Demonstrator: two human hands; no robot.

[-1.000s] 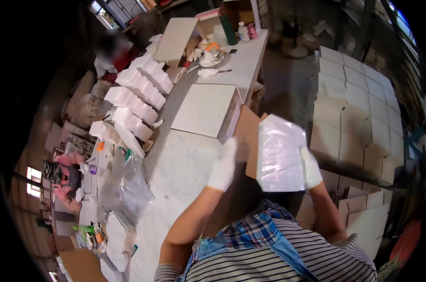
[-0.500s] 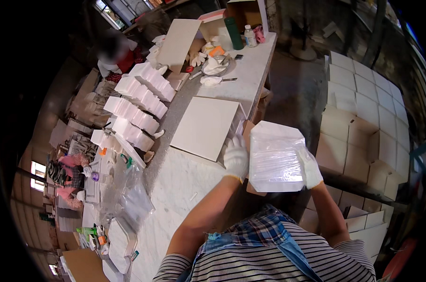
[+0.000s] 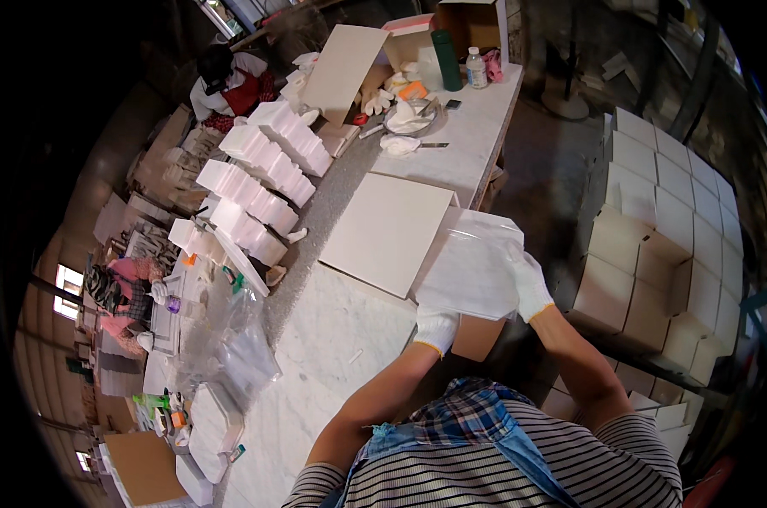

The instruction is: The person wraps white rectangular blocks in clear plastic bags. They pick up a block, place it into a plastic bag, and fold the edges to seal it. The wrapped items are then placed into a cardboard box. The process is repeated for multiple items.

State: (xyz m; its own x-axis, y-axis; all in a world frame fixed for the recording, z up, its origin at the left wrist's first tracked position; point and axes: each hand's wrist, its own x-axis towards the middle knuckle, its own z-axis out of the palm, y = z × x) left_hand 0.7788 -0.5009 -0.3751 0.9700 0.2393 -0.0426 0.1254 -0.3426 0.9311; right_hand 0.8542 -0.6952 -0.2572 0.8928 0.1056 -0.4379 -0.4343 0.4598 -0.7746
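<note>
Both my hands wear white gloves and hold a clear plastic bag [image 3: 472, 267] with a flat white piece inside it, at the table's right edge. My left hand [image 3: 437, 326] grips the bag's lower left corner. My right hand [image 3: 527, 284] grips its right side. The bag lies partly over a brown cardboard box [image 3: 476, 336] beside the table. A flat cream board [image 3: 387, 230] lies on the marble table [image 3: 332, 356] just left of the bag.
Rows of white foam blocks [image 3: 260, 182] line the table's left side, with loose plastic bags [image 3: 231, 339] nearer me. At the far end stand a green flask [image 3: 447, 59], a bottle [image 3: 476, 68], a bowl [image 3: 409, 118] and an upright board [image 3: 345, 63]. Stacked white boxes [image 3: 663, 237] rise on the right. Another person [image 3: 231, 80] sits far left.
The bag has come down from an upright tilt to lie flatter and lower over the table's edge. My left hand has shifted from its left side to its lower corner.
</note>
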